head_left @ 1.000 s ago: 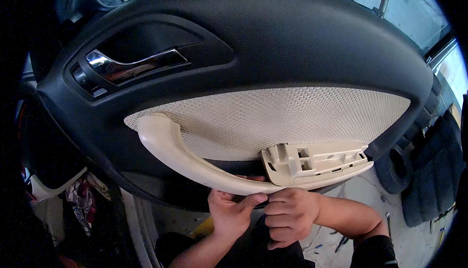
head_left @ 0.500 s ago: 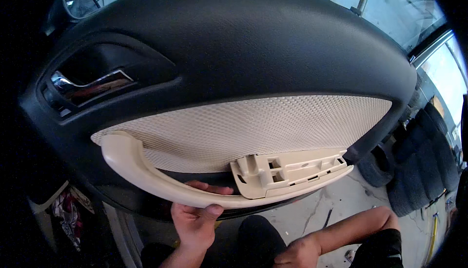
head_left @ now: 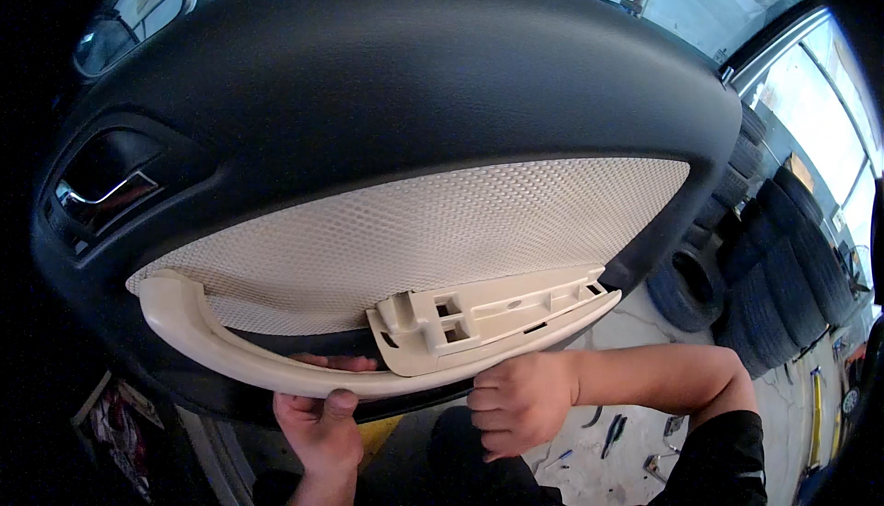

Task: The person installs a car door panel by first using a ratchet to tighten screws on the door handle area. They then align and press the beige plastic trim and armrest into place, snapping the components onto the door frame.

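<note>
While the cream pull handle [head_left: 235, 356] sweeps along the lower edge of the beige mesh inset [head_left: 424, 230] on the black door panel [head_left: 414, 82], the left hand [head_left: 320, 428] grasps it from below, wrapped around the bar, and the right hand [head_left: 523, 403] is clenched in a fist at its lower edge, touching or just in front, I cannot tell which. Along the handle's right half sits a cream base [head_left: 497, 317] with square openings, and a chrome door lever [head_left: 110, 195] shows at the panel's left end. Beyond, black tyres [head_left: 783, 276] are piled at the right and loose tools [head_left: 613, 436] lie on the pale floor [head_left: 575, 442].
</note>
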The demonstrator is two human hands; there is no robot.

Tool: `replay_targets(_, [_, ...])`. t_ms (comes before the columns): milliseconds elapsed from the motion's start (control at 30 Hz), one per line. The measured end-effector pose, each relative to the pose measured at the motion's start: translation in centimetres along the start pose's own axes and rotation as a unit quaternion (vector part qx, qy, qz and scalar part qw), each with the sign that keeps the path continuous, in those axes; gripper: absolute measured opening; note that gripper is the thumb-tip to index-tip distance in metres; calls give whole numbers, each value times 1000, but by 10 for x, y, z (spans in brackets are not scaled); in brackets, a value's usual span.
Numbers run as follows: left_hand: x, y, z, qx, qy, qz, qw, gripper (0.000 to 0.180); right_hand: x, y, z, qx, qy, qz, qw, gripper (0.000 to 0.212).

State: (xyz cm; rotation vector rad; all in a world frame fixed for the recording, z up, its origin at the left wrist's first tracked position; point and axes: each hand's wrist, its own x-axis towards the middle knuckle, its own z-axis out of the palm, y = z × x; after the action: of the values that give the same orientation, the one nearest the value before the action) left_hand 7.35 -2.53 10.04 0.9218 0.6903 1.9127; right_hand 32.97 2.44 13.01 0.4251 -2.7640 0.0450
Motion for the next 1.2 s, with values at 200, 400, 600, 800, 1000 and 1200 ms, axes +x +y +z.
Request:
replay_targets(200, [2, 4, -2, 6, 8, -29, 1000, 53, 26, -39, -31, -18, -80, -123, 989, 20])
replay_targets(400, [-5, -4, -4, -2, 5, 6, 1000, 47, -23, 15, -45, -129, -128, -57, 982, 21])
replay_targets(600, [-4, -10, -4, 25, 28, 32, 999, 52, -38, 5, -29, -270, 6, -14, 963, 8])
replay_targets(800, [0, -11, -9, 16, 9, 23, 1000, 54, -59, -26, 11, -429, 417, 487, 636, 31])
replay_targets(1000, [-2, -10, -9, 10, 4, 12, 1000, 46, -77, -42, 76, -338, 493, 631, 494, 57])
replay_targets(1200, [10, 3, -16, -62, -103, -34, 992, 33, -27, -45, 56, -224, 578, 578, 531, 61])
